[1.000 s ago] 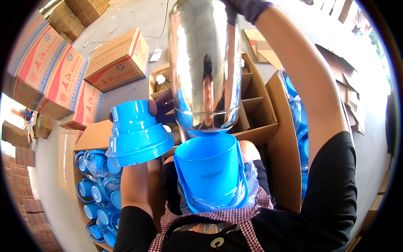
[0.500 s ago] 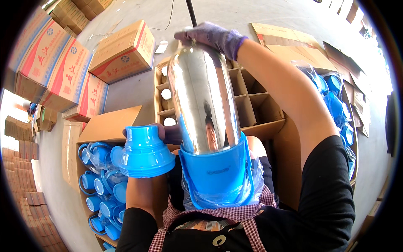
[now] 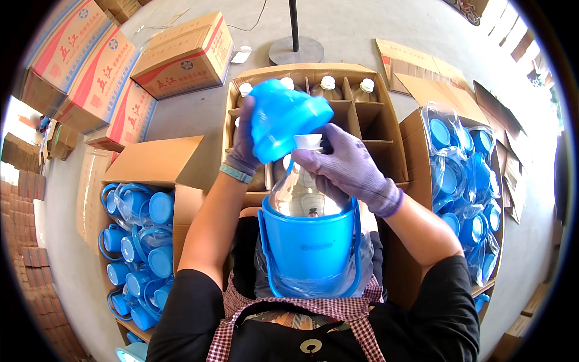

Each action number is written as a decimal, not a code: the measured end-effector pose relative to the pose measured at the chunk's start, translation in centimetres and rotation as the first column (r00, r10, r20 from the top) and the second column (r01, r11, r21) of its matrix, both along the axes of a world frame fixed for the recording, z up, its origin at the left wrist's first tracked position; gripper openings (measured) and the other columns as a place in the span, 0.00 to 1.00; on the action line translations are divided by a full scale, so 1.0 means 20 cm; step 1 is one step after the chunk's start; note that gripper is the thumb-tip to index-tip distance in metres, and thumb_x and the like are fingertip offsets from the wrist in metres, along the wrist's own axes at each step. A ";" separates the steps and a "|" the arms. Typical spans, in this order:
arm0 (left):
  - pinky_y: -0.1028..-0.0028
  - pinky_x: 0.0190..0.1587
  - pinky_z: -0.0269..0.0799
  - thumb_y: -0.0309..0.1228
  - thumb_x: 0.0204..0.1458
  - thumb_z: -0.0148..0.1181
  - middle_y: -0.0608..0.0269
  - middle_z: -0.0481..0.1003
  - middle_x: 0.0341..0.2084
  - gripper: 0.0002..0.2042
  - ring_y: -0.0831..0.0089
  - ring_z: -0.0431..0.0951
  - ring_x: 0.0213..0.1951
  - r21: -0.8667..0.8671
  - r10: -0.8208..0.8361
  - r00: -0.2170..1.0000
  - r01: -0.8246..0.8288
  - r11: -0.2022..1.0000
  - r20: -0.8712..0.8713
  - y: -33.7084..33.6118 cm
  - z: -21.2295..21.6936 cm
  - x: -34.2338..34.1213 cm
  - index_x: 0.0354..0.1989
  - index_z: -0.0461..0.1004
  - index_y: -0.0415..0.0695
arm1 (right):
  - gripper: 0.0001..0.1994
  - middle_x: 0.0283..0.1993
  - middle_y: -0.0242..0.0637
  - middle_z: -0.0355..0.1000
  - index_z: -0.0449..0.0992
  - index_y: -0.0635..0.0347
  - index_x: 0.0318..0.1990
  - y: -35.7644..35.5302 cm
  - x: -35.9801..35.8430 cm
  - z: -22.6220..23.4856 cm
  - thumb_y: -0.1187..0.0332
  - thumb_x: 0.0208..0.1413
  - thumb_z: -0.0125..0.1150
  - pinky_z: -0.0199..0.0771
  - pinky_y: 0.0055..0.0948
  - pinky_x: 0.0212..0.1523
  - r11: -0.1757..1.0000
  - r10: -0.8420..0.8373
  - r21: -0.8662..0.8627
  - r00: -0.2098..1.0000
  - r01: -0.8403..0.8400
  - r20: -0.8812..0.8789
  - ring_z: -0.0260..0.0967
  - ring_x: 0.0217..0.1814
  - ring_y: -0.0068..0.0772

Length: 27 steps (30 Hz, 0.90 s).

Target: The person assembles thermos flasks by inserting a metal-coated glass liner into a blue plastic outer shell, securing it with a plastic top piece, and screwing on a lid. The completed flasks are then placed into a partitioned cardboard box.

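Gripping is seen on both sides. The blue top collar (image 3: 283, 117) is held by the left hand (image 3: 246, 142), fingers curled round its far side, and is tilted just above the white neck (image 3: 309, 142) of the silvered glass flask (image 3: 304, 193). The flask shoulder is clasped by the gloved right hand (image 3: 347, 169), fingers closed round the glass below the neck. The flask is seated upright in the blue outer shell (image 3: 309, 250), which is lodged on the lap. A divided carton (image 3: 368, 114) with more flasks is placed just beyond; blue parts are stacked in a box (image 3: 142, 241) on the left.
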<state>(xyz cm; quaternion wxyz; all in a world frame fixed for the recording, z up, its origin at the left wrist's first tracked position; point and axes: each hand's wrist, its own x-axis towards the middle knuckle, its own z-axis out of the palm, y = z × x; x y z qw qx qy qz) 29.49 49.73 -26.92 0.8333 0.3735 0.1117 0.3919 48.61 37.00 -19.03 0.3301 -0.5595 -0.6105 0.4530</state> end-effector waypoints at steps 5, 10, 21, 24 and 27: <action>0.54 0.64 0.74 0.68 0.54 0.59 0.48 0.71 0.62 0.47 0.52 0.75 0.61 -0.206 -0.231 0.968 0.207 0.956 -0.099 -0.15 0.00 0.01 0.71 0.60 0.41 | 0.26 0.39 0.43 0.81 0.75 0.64 0.54 -0.21 0.22 0.18 0.49 0.62 0.64 0.81 0.38 0.42 0.929 0.323 -0.004 0.806 -0.370 0.496 0.82 0.38 0.41; 0.55 0.67 0.69 0.65 0.49 0.67 0.49 0.70 0.64 0.50 0.56 0.73 0.64 0.004 -0.426 0.884 0.435 0.901 -0.191 -0.16 -0.03 -0.03 0.71 0.60 0.40 | 0.15 0.37 0.39 0.80 0.82 0.61 0.46 -0.15 0.39 0.35 0.57 0.65 0.63 0.78 0.24 0.32 0.876 0.375 0.167 0.857 -0.452 0.353 0.79 0.32 0.25; 0.54 0.68 0.68 0.64 0.52 0.62 0.45 0.68 0.65 0.49 0.53 0.71 0.65 -0.007 -0.277 0.902 0.291 0.957 -0.331 -0.32 0.12 -0.10 0.72 0.59 0.37 | 0.32 0.46 0.45 0.78 0.83 0.67 0.46 0.12 0.11 0.03 0.40 0.56 0.68 0.78 0.39 0.55 0.886 0.205 0.425 0.979 -0.186 0.001 0.77 0.52 0.41; 0.51 0.68 0.69 0.64 0.52 0.63 0.44 0.68 0.65 0.49 0.51 0.71 0.65 0.037 -0.294 0.914 0.316 0.948 -0.278 -0.33 0.15 -0.12 0.72 0.57 0.37 | 0.35 0.49 0.45 0.75 0.80 0.66 0.50 0.08 0.08 0.01 0.38 0.54 0.69 0.76 0.42 0.58 0.888 0.239 0.428 0.963 -0.166 -0.122 0.75 0.56 0.43; 0.50 0.68 0.69 0.64 0.51 0.64 0.43 0.67 0.66 0.51 0.49 0.71 0.65 0.013 -0.326 0.896 0.345 0.938 -0.302 -0.28 0.07 -0.16 0.73 0.55 0.37 | 0.37 0.55 0.43 0.69 0.71 0.62 0.61 0.03 0.04 -0.07 0.39 0.56 0.68 0.72 0.41 0.62 0.900 0.225 0.400 0.971 -0.175 -0.082 0.70 0.61 0.41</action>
